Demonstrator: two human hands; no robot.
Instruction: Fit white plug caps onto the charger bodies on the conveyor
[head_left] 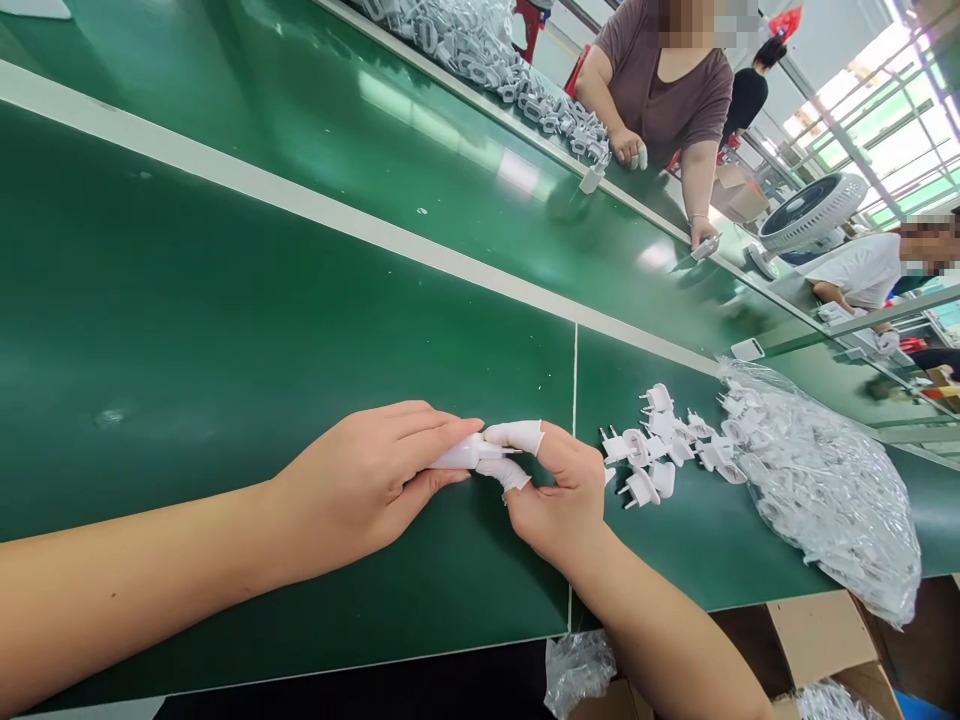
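Note:
My left hand (pixel 375 465) is closed around the body of a white plug adapter (pixel 456 456), held just above the green bench (pixel 285 330). From the right, my right hand (pixel 559 480) pinches the adapter's pin end, with white covers on its thumb and forefinger. Thin metal pins point right between those two fingers. Part of the adapter is hidden inside my left hand. Right of my right hand lie several loose white plug pieces (pixel 660 430) with metal pins, heaped together. They reach the mouth of a clear plastic bag (pixel 832 490) full of similar white pieces.
A pale strip (pixel 300 210) divides the bench lengthwise. Beyond it a co-worker (pixel 652 100) handles white pieces beside a large pile (pixel 480 60). A fan (pixel 814 210) and another person stand at the far right. Cardboard boxes (pixel 821 640) sit below the bench edge.

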